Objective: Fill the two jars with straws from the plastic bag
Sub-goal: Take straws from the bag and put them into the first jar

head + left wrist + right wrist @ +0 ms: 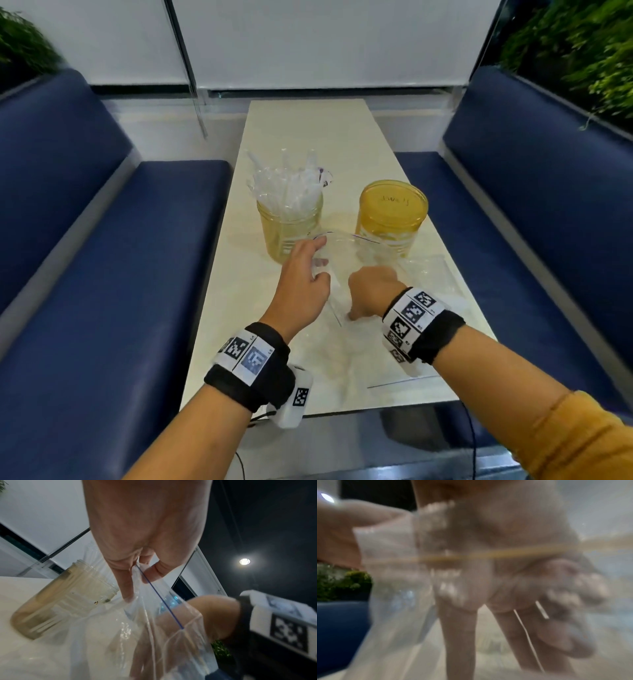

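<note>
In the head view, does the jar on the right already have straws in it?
No, the right jar looks empty, while only the left jar holds wrapped straws.

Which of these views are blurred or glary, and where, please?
Head: mostly sharp, edges bowed by the wide lens. Left wrist: jar motion-smeared, ceiling lamp flares, bag catches glints. Right wrist: wholly out of focus, right hand hazy behind the bag's film.
</note>
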The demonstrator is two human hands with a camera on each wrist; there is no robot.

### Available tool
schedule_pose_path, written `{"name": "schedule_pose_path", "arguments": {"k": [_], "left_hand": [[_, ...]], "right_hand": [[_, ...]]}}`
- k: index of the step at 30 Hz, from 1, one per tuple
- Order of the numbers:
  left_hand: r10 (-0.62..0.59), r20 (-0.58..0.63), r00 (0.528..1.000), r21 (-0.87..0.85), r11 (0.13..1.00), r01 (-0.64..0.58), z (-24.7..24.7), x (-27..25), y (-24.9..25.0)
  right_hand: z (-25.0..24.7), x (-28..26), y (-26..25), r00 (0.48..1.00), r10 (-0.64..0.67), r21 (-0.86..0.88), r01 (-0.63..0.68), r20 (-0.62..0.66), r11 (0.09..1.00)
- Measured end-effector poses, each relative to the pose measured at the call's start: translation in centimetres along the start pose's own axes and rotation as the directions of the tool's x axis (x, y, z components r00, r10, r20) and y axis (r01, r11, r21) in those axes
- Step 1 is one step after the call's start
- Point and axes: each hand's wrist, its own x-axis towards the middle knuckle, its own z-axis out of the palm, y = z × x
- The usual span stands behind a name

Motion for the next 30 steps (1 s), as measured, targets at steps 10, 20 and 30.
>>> {"name": "schedule_pose_path", "arguments": {"k": [10, 20, 30], "left_hand": [[0.018, 0.007, 1.000, 0.024, 1.000, -0.018, -0.3, -0.6, -0.3], [0.100, 0.039, 0.994, 0.367, 0.924, -0.107, 0.7, -0.5, -1.0], [0.066, -0.235, 0.970, 0.202, 0.979, -0.018, -0.4, 0.4, -0.6]], "right_hand": [[0.9, 0.3, 0.6, 0.999, -0.036, -0.014, 0.037, 0.023, 0.999], [-7.4, -5.0, 0.8, 0.955, -0.172, -0.103, 0.152, -0.240, 0.983], [-10.8, -5.4, 0.9, 0.786, -0.177, 0.570, 0.565, -0.593, 0.597]]}}
